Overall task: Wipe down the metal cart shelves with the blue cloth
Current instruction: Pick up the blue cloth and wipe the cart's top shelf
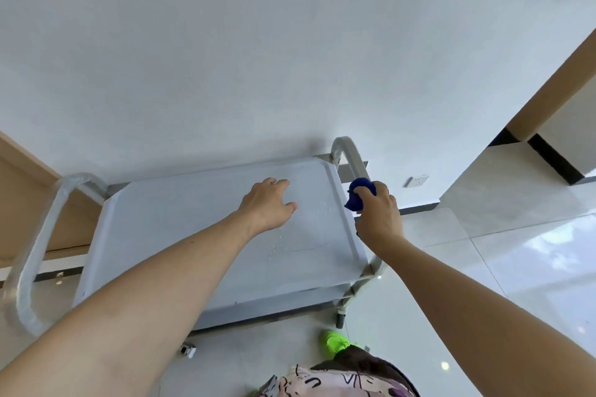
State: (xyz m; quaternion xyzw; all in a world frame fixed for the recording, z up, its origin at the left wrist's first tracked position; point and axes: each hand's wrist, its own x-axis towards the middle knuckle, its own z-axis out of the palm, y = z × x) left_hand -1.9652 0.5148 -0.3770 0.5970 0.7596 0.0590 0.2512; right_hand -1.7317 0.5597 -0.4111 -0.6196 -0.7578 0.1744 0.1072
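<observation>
A patterned shirt [335,380] fills the bottom edge. Beyond, the left hand [269,203] rests on the cart's top shelf [180,229], fingers loosely spread. Right of those fingers, the right hand [379,213] grips the bunched blue cloth [358,192] beside the cart handle [350,155].

Cart [206,235] stands against the wall [258,58], top shelf [180,229] uppermost, a lower shelf [325,293] beneath it. Handle loops rise at either end: left handle [35,248], right handle [350,155]. Left hand [269,203] over the shelf's far right part. Right hand [379,213] at the right edge, beside the right handle, holding the cloth [359,192]. Wall socket [417,180] right of cart. Shoe [333,342] on floor [483,267], near side.
</observation>
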